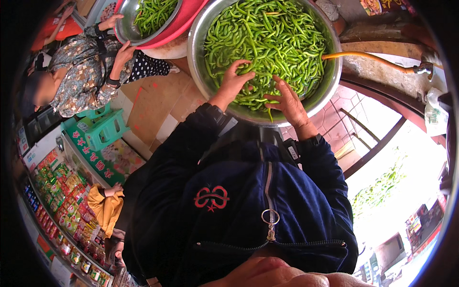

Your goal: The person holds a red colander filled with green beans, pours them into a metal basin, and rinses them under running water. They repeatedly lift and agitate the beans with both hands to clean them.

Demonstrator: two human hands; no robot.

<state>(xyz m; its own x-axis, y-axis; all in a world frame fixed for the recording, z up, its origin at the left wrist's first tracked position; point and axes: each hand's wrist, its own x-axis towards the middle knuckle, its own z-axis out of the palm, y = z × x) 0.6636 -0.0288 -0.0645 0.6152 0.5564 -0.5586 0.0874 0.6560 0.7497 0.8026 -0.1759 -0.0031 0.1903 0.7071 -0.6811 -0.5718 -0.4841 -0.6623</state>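
In front of me a large steel basin (195,68) holds a deep heap of green chili peppers (269,39), which look wet. My left hand (233,84) reaches over the near left of the heap, thumb and forefinger slightly apart. A thin pepper (264,74) stretches from near its thumb towards my right hand; whether the fingers pinch it is unclear. My right hand (288,104) is over the near right of the peppers, its fingers spread. Just left of its lower fingers, one pepper (270,115) points down against the basin's near wall.
An orange hose (369,57) runs from a tap (425,68) into the basin. At upper left a person (89,68) holds a steel bowl (123,28) of peppers over a red basket (190,18). Green stools (105,131) and packaged goods (68,201) stand at left.
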